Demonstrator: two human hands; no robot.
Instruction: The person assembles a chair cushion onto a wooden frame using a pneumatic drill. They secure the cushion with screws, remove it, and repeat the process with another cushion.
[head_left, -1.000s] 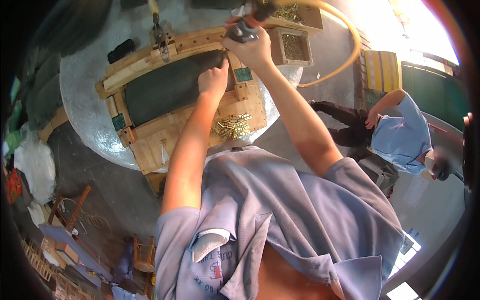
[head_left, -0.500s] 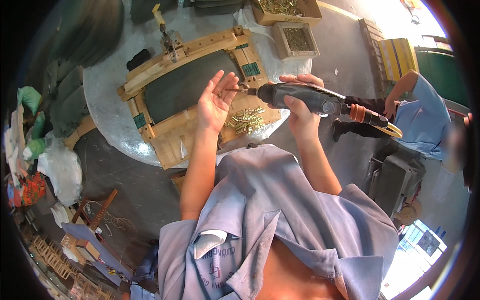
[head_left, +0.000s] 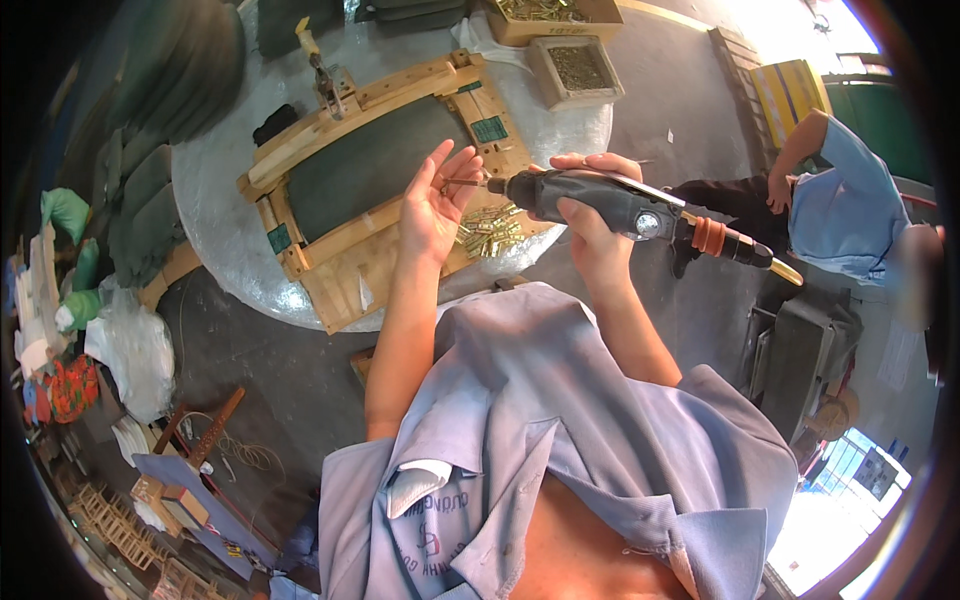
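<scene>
My right hand point(head_left: 600, 230) is wrapped round a black air screwdriver point(head_left: 600, 200), held almost level with its thin bit pointing left. Close to the tip of that bit is my left hand point(head_left: 430, 215), palm up, fingers stretched out and a little apart. Small dark specks show by its fingers, too small to name. Below the two hands lies a wooden frame jig point(head_left: 330, 250) around a dark grey panel point(head_left: 370, 165). A heap of brass-coloured metal fittings point(head_left: 490, 232) rests on the jig's near right part.
A toggle clamp point(head_left: 327, 85) stands on the jig's far rail. Beyond the round, film-wrapped table point(head_left: 215, 230) are a wooden box of small screws point(head_left: 578, 72) and a carton of brass fittings point(head_left: 550, 30). A person in a blue shirt point(head_left: 840, 205) is at the right.
The whole view has shifted slightly. The screwdriver's rear end has dipped a little, while its bit stays by my left fingers.
</scene>
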